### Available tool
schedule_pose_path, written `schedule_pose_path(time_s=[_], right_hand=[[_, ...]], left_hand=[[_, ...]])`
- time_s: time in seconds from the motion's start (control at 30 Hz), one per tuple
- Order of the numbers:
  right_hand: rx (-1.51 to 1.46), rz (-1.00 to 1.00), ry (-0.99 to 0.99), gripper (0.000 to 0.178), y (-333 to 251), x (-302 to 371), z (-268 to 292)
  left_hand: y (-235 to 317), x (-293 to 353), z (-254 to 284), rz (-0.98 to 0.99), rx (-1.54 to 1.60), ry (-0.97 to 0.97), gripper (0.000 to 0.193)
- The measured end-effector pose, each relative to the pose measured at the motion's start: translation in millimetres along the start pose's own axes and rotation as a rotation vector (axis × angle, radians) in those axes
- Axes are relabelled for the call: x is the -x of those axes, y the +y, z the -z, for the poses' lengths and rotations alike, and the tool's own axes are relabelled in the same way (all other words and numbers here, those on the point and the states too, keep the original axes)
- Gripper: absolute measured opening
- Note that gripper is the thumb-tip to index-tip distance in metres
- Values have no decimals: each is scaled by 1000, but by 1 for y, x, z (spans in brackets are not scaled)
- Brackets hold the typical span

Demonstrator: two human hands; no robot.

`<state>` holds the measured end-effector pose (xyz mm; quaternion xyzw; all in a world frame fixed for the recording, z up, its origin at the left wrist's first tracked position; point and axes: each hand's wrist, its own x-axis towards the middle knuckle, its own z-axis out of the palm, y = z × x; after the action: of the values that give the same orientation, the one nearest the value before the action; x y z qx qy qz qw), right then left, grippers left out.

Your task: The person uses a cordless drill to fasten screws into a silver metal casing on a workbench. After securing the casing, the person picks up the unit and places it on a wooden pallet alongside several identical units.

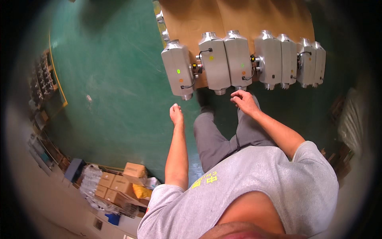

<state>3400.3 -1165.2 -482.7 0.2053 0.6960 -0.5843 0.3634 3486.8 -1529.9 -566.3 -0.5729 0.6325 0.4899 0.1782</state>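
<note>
Several silver metal heater-like units stand in a row along the near edge of a cardboard-covered surface (191, 20). My left hand (176, 114) hangs in the air just below the leftmost silver unit (177, 69), fingers curled in and nothing seen in them. Farther right, my right hand (245, 102) is just below the round end of the third silver unit (238, 59), its fingers loosely bent and apart, with no object in them. Whether it touches that unit cannot be made out. Beside the second silver unit (217, 65) are black cables and short pipe stubs.
Under me is a green floor (119, 79) with a yellow line. Brown cartons (121, 183) and a yellow bag (141, 191) are stacked at lower left. A rack of dark parts (41, 79) stands at far left, and a plastic-wrapped bundle (351, 123) at right.
</note>
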Motion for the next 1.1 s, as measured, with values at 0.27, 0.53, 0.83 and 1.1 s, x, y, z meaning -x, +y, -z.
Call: schedule_pose_path(time_s=[0.27, 0.53, 0.83, 1.1], right_hand=[[-370, -202, 129, 24, 21, 3, -99], [-843, -467, 225, 20, 55, 6, -215], [-1224, -729, 424, 44, 96, -83, -299], [-1617, -794, 529, 70, 124, -150, -350]], left_hand=[[85, -70, -3, -633, -308, -201, 34], [215, -112, 13, -790, -548, -359, 34], [283, -181, -80, -1136, -870, -428, 52], [315, -238, -173, -1099, -1182, -570, 62]])
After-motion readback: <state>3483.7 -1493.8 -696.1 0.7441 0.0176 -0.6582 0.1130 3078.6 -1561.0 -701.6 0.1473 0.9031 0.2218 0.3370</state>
